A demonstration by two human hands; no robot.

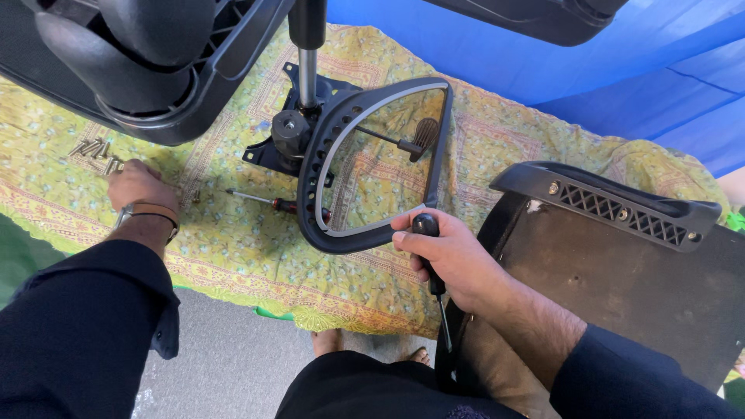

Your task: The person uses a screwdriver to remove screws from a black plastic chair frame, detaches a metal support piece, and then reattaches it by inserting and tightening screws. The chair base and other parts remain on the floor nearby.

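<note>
The right hand [458, 260] is gripping a black screwdriver [431, 264] at centre frame beside the loose armrest [372, 167], while the left hand [138, 186] is closing on screws [97, 151] at left, none fitted yet.

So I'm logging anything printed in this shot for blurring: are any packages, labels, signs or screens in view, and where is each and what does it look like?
None in view: no package, label, sign or screen.
Wristwatch: on the left hand by the screws; grey case, tan strap, face not visible.
Patterned cloth: yellow-green floral print covering the surface, no lettering visible.
Right hand: holds a black-handled screwdriver, plain.
</note>
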